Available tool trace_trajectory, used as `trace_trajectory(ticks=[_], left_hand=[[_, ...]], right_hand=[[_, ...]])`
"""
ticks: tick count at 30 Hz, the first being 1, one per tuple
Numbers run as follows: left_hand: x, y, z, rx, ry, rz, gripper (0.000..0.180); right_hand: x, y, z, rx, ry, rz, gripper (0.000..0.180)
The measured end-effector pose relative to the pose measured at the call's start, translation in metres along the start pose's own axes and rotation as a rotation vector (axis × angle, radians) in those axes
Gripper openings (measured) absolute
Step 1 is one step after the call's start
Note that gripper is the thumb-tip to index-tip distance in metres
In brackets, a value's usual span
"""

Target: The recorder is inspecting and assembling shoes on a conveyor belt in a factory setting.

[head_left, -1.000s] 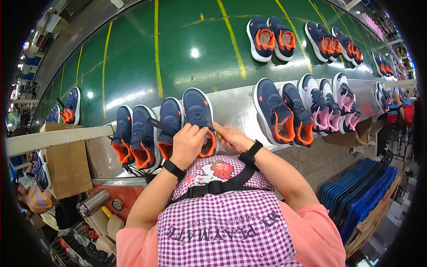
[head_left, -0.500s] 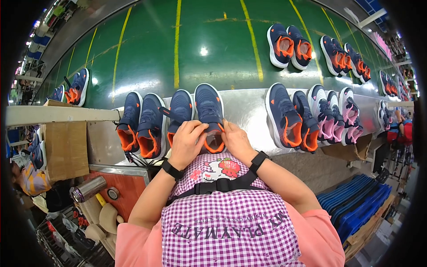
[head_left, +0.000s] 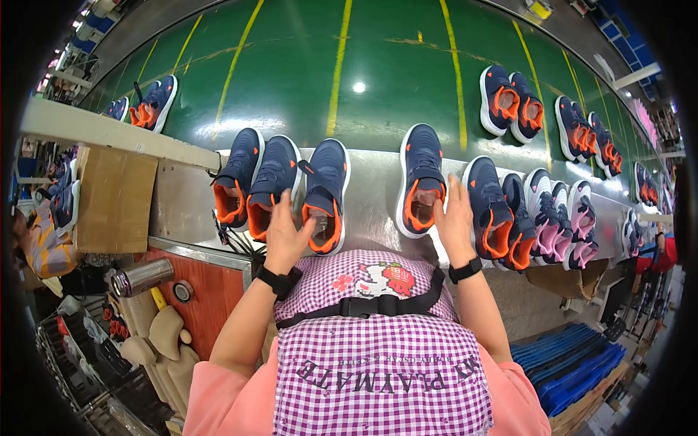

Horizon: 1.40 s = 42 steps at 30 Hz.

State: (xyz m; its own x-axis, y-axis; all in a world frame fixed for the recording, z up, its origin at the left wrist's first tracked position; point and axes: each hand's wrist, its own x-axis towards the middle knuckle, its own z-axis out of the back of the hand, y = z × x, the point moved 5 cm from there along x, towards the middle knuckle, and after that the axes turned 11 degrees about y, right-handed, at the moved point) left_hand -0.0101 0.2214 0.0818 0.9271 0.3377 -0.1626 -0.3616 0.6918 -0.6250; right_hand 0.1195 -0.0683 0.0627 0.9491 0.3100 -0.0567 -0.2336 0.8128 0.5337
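Note:
A navy sneaker with orange lining [head_left: 422, 156] stands on the metal ledge, its strap lying across the instep. Beside its heel is my right hand [head_left: 456, 227], fingers spread, the thumb close to the collar; whether it touches I cannot tell. Further left stands a matching sneaker with its strap sticking up [head_left: 329, 174]. My left hand [head_left: 285, 236] is open at this shoe's heel, thumb and fingers apart. Next to that hand, on its left, are two more navy sneakers [head_left: 275, 171] side by side. Neither hand grips anything.
To the right on the metal ledge [head_left: 374, 174] stand another navy pair [head_left: 483, 192] and several white-and-pink sneakers [head_left: 542, 200]. Beyond lies a green belt [head_left: 291, 80] with yellow lines and more pairs. A beige bar [head_left: 123, 142] crosses at left, above a cardboard box [head_left: 116, 200].
My hands have come apart and let go of the sneaker between them. That shoe now stands further right, with a wide gap to its mate. The whole view has shifted slightly.

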Motion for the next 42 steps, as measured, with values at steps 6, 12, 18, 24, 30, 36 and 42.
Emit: trace_trajectory(ticks=[6, 12, 18, 24, 30, 36, 42], left_hand=[[0.012, 0.004, -0.029, -0.132, 0.084, 0.021, 0.038], [0.019, -0.013, -0.034, -0.118, -0.032, -0.102, 0.023], [0.022, -0.044, -0.012, 0.369, -0.021, -0.409, 0.022], [0.036, -0.073, -0.038, 0.466, 0.058, -0.519, 0.022], [0.029, -0.041, -0.029, 0.240, -0.021, -0.555, 0.028], [0.023, -0.046, -0.028, 0.288, 0.014, -0.577, 0.034], [0.023, -0.057, -0.017, 0.317, 0.083, -0.566, 0.037]], right_hand=[[-0.011, 0.092, -0.011, 0.324, 0.222, 0.499, 0.023], [-0.027, 0.131, -0.071, 0.181, 0.564, 0.768, 0.026], [-0.021, 0.127, -0.097, 0.069, 0.564, 0.812, 0.024], [-0.015, 0.135, -0.117, 0.050, 0.503, 0.826, 0.020], [-0.013, 0.131, -0.111, 0.081, 0.542, 0.678, 0.019], [-0.009, 0.131, -0.112, 0.038, 0.642, 0.664, 0.017], [-0.007, 0.139, -0.107, 0.054, 0.638, 0.653, 0.020]])
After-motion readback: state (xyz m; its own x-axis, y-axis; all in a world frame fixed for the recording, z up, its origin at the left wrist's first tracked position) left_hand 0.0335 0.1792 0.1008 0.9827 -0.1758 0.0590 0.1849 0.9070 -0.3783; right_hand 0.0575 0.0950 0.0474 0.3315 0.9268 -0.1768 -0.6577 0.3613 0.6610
